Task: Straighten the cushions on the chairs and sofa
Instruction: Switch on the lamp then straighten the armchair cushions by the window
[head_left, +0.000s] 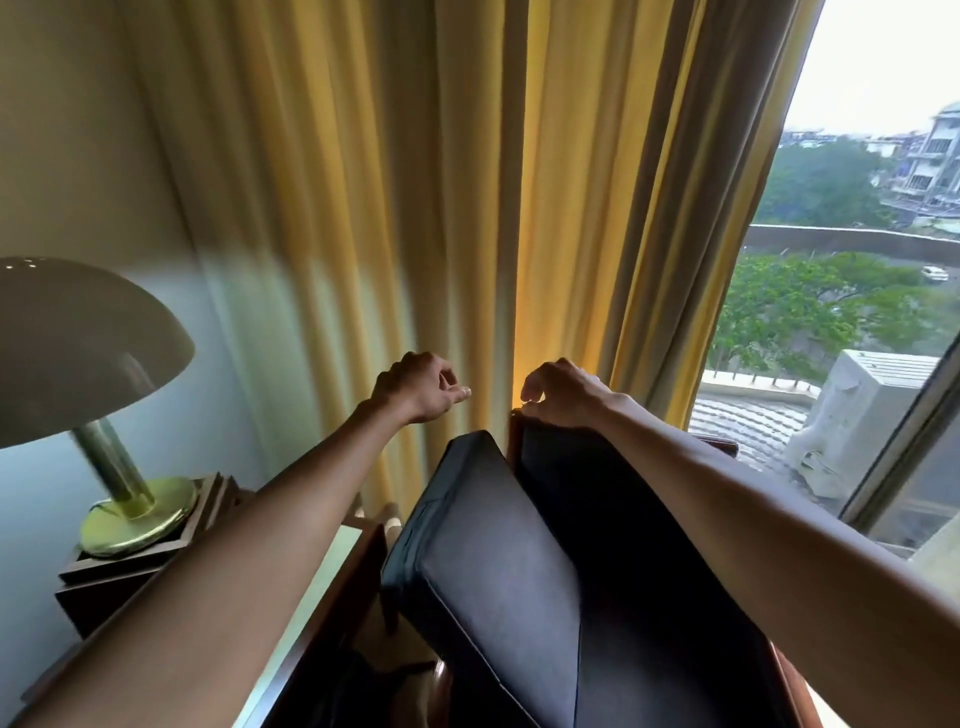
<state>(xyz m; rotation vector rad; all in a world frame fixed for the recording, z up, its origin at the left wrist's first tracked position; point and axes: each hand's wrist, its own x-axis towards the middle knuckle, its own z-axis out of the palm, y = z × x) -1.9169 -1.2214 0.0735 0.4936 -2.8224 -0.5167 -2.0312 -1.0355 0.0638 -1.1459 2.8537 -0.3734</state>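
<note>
Two dark navy cushions fill the lower middle of the head view. The left cushion (488, 571) stands tilted on its edge. The right cushion (634, 571) leans against the chair's wooden back frame (515, 431). My right hand (563, 387) pinches the right cushion's top corner at the frame. My left hand (423, 387) hovers in front of the curtain, above the left cushion's top corner, fingers curled with nothing in them. Both forearms reach forward over the chair.
Yellow curtains (415, 182) hang close behind the chair. A domed lamp (78, 338) with a brass base stands on a dark wooden side table (130, 577) at the left. A window (857, 260) lies to the right. The chair's wooden arm (332, 613) runs along the lower left.
</note>
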